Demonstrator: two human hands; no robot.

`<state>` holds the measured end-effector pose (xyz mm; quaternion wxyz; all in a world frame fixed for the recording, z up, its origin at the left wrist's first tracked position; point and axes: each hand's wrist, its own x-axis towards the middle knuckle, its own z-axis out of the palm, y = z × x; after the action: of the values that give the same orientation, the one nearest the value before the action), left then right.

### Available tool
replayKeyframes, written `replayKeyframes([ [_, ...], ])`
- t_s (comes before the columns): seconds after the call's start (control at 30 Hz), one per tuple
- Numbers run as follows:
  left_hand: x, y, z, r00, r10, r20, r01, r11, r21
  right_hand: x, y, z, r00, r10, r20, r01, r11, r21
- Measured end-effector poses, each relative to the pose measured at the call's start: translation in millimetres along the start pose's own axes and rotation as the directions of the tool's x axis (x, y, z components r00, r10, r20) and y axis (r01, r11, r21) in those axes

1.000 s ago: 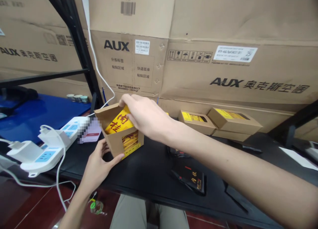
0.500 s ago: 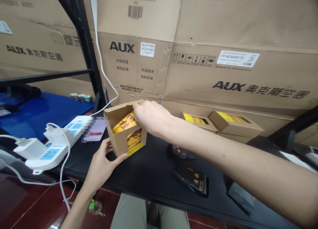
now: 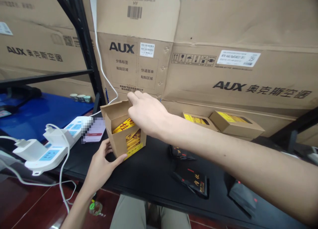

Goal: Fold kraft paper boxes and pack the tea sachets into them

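A small brown cardboard box (image 3: pixel 118 144) stands open-topped and tilted on the black table, its lid flap raised at the back. Yellow packets (image 3: pixel 134 139) with red lettering fill it and show through the window in its side. My left hand (image 3: pixel 101 164) is closed round the lower left of the box, thumb along the front edge. Over the box's right side, my right hand (image 3: pixel 146 111) has its fingers curled on the raised flap; its thumb is mostly hidden.
Several black pouches (image 3: pixel 192 179) lie on the black table (image 3: pixel 154 176) under my right forearm. More filled brown boxes (image 3: pixel 236 124) stand at the back against large cartons (image 3: pixel 139 70). A white power strip (image 3: pixel 47 159) with cords and a phone (image 3: pixel 93 133) lie left.
The yellow packet at the top has gone lower into the box. My right hand has come off it and up to the flap. My left hand keeps its hold.
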<state>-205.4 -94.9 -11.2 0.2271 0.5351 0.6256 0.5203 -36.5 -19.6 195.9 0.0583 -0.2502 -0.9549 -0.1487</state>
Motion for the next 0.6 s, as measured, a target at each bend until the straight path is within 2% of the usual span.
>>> replayKeyframes([
  [0.13, 0, 1, 0.4, 1.0, -0.003, 0.008, 0.003, 1.0, -0.005, 5, -2, -2, 0.992, 0.018, 0.122, -0.026, 0.997, 0.067],
  [0.23, 0, 1, 0.3, 1.0, -0.01, 0.008, 0.01, 1.0, -0.013, 13, -5, -1, 0.964, 0.041, 0.262, -0.079, 0.987, 0.138],
  [0.33, 0, 1, 0.0, 1.0, -0.012, 0.004, 0.012, 1.0, -0.006, 19, -8, 0, 0.913, -0.031, 0.408, -0.028, 0.99, 0.136],
  [0.4, 0, 1, -0.3, 1.0, -0.01, 0.008, 0.01, 1.0, -0.005, 21, -7, -1, 0.889, -0.076, 0.451, 0.023, 0.992, 0.122],
  [0.43, 0, 0, -0.3, 1.0, -0.009, 0.012, 0.009, 1.0, -0.006, 20, -6, -2, 0.891, -0.094, 0.443, 0.04, 0.991, 0.129],
  [0.5, -1, -1, -0.4, 1.0, -0.007, 0.013, 0.007, 1.0, -0.01, 17, 1, -6, 0.93, -0.115, 0.348, 0.05, 0.98, 0.192],
  [0.57, -1, -2, -0.6, 1.0, -0.004, 0.01, 0.004, 1.0, -0.012, 10, 13, -14, 0.985, -0.077, 0.153, 0.03, 0.956, 0.291],
  [0.6, -1, -2, -0.7, 1.0, -0.002, 0.009, 0.002, 1.0, -0.013, 7, 21, -18, 0.999, -0.021, 0.041, 0.006, 0.94, 0.342],
])
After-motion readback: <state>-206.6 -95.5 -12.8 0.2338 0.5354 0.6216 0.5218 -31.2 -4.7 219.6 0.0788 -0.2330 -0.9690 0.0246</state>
